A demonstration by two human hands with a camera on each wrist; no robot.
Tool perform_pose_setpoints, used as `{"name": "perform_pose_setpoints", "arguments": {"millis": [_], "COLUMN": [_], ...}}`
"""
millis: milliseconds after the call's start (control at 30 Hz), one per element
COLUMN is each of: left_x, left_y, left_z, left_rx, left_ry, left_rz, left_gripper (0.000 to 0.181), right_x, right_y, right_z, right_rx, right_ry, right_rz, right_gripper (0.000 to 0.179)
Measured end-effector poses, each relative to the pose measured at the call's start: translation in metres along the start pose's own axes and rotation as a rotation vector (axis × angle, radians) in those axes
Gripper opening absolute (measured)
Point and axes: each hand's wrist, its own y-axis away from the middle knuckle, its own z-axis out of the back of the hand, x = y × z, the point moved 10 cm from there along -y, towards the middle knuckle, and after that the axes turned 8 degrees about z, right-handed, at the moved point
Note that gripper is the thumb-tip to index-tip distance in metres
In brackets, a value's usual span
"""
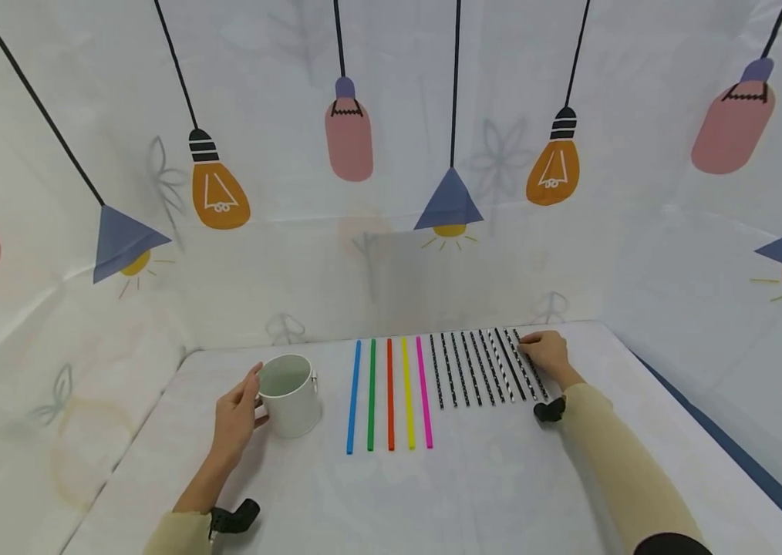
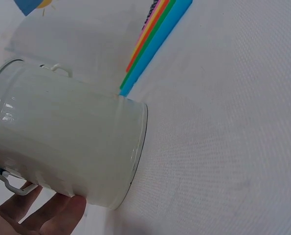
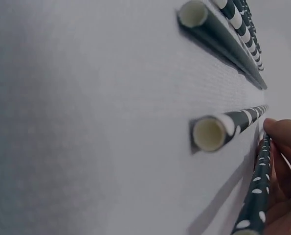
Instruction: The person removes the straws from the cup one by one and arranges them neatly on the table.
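Observation:
My left hand [image 1: 234, 416] holds a white metal bucket [image 1: 294, 408] by its left side, fingers against the wall around a small side handle [image 2: 18, 188]. The bucket stands upright on the white table. Over at the right, my right hand [image 1: 547, 353] pinches the far end of a black straw with white dots [image 3: 257, 191], the rightmost of a row. Just left of that straw lies another dotted straw [image 3: 240, 120], then a plain black straw [image 3: 223, 44] and a black-and-white striped straw [image 1: 500, 362].
Between the bucket and the patterned straws lie a blue straw [image 1: 354, 397], a green straw [image 1: 372, 395], a red straw [image 1: 390, 393], a yellow straw [image 1: 408, 393] and a pink straw [image 1: 424, 393]. A white curtain [image 1: 391, 270] printed with lamps hangs behind the table [image 1: 377, 509].

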Motion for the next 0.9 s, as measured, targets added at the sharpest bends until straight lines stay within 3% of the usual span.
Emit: {"name": "perform_pose_setpoints", "arguments": {"millis": [133,267,367,500,900], "left_x": [-0.002,-0.014,-0.012,0.003,0.002], "left_y": [0.000,0.007,0.005,-0.003,-0.005], "left_z": [-0.001,-0.004,-0.005,-0.002,-0.010], "left_rx": [0.015,0.031,0.033,0.018,0.023], "left_ry": [0.015,0.030,0.029,0.024,0.013], "left_rz": [0.015,0.035,0.033,0.024,0.009], "left_gripper": [0.052,0.050,0.051,0.053,0.054], "right_x": [0.000,-0.001,-0.002,-0.002,-0.011], "right_y": [-0.003,-0.003,-0.002,-0.001,0.000], "right_z": [0.001,0.001,0.000,-0.002,0.004], "right_rx": [0.004,0.008,0.008,0.010,-0.009], "right_ry": [0.024,0.031,0.023,0.012,0.000], "right_rz": [0.008,-0.004,0.000,0.005,-0.022], "right_gripper": [0.029,0.030,0.030,0.030,0.032]}}
